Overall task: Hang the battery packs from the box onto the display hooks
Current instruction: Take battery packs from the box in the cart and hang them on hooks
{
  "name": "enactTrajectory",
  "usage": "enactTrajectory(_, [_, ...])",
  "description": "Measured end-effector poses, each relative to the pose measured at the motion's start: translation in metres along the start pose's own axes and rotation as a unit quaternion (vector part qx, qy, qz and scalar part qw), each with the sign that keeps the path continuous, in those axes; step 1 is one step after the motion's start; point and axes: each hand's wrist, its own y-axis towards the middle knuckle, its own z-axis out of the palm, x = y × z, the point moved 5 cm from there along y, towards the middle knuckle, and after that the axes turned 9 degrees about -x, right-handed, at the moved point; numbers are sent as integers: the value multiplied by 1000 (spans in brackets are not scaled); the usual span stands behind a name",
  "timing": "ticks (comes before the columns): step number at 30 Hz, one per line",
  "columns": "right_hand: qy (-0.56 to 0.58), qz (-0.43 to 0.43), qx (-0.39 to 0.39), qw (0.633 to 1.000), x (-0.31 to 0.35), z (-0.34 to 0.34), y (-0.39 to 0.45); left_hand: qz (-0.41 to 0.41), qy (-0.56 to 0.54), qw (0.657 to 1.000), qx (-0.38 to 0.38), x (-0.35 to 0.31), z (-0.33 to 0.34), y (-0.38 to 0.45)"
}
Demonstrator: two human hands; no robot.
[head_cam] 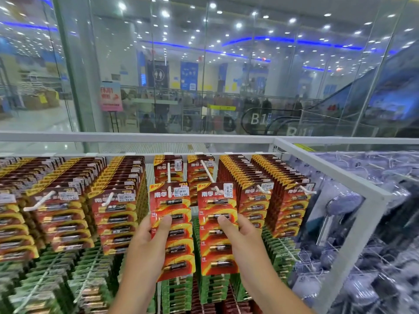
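Two red-and-yellow battery packs hang side by side in the middle of the display. My left hand grips the left pack by its left edge, thumb on the front. My right hand grips the right pack by its right edge, thumb on the front. The top of the left pack sits on the tip of a white hook. The right pack's top sits on the tip of the neighbouring white hook. A few packs hang further back on both hooks. No box is in view.
Full hooks of red battery packs flank the two middle hooks on the left and right. Green battery packs fill the rows below. A white frame rail borders the rack; clear-packaged goods hang to the right. Glass wall behind.
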Motion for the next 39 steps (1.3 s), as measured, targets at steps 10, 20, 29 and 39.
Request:
enactTrajectory(10, [27, -7, -84, 996, -22, 38, 71, 22, -39, 995, -86, 11, 34, 48])
enactTrajectory(20, [11, -42, -145, 989, -39, 64, 168, 28, -61, 989, -129, 14, 52, 110])
enactTrajectory(29, [-23, -58, -154, 986, -45, 69, 170, 23, -22, 989, -144, 28, 51, 124])
enactTrajectory(39, [-226, -101, -120, 962, -63, 64, 95, 11, 88, 994, -70, 58, 18, 57])
